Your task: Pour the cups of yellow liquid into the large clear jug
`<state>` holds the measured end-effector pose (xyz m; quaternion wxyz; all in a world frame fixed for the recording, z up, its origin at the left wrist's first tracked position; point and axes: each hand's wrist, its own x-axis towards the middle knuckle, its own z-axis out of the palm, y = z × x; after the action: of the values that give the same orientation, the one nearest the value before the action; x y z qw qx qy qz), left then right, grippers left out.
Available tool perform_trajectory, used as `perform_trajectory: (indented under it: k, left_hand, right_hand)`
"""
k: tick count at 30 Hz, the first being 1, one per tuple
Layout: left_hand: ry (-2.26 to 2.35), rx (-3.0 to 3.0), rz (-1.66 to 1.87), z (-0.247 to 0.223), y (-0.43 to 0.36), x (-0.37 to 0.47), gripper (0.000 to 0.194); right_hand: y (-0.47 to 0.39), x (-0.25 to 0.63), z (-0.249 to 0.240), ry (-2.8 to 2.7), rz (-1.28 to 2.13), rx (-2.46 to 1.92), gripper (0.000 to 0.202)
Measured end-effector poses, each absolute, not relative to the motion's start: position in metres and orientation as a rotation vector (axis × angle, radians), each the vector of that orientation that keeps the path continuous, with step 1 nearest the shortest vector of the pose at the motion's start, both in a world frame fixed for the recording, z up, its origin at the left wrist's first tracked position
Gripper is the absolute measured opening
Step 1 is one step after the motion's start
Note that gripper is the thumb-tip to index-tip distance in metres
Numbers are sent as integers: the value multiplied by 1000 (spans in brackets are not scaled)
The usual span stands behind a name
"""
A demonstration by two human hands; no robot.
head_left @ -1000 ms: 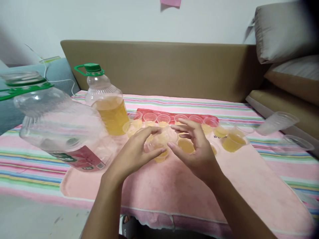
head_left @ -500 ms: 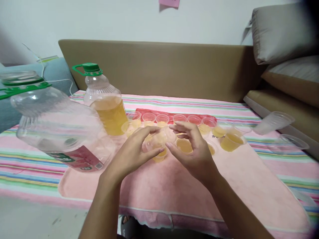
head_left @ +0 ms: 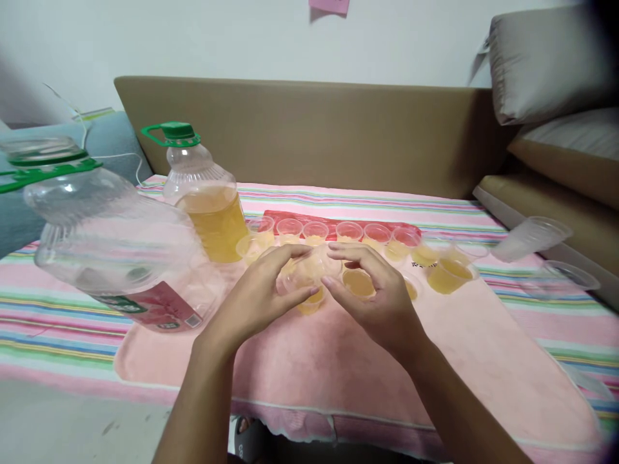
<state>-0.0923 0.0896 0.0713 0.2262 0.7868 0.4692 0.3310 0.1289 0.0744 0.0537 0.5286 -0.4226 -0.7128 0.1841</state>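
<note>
Between my hands is a clear plastic cup [head_left: 316, 263], tipped on its side above cups of yellow drink. My left hand [head_left: 264, 287] has its fingers and thumb curled around the cup from the left. On the other side, the fingertips and thumb of my right hand [head_left: 380, 290] pinch at the cup's rim. Just below, a filled cup [head_left: 310, 306] is partly covered by the held one. Another filled cup [head_left: 358, 283] is beside my right fingers. Behind them, several cups with yellow drink stand in a row, including one at the back [head_left: 349, 231].
At left stand a large clear jug [head_left: 116, 219] without a cap and a green-capped jug [head_left: 217, 222] part full of yellow drink. A red plastic wrapper [head_left: 300, 218] lies behind the cups. Stacked empty cups [head_left: 532, 237] lie at right, near cushions [head_left: 546, 67].
</note>
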Motion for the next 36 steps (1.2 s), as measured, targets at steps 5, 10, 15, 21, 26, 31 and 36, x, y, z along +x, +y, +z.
perform_trajectory:
  k: [5, 10, 15, 21, 26, 31, 36]
  left_hand:
    - [1277, 2216, 946, 71, 89, -92, 50]
    - [1231, 2375, 911, 71, 89, -93, 45]
    - [1203, 2487, 1081, 74, 90, -95, 67]
    - [1384, 2013, 1574, 90, 76, -79, 30]
    - [1175, 1497, 1263, 87, 66, -36, 37]
    - [939, 1176, 1331, 79, 70, -7, 48]
    - [845, 1143, 1356, 81, 71, -4, 41]
  right_hand:
    - [73, 131, 54, -1651, 510, -1037, 58]
    - [72, 139, 61, -1822, 500, -1072, 53]
    - [72, 136, 61, -1718, 527, -1092, 43]
    - [78, 134, 57, -1212, 913, -1111, 50]
    - [74, 134, 64, -963, 1136, -972, 48]
    - [60, 130, 72, -1054, 1300, -889, 46]
    - [56, 144, 74, -1125, 1279, -950, 51]
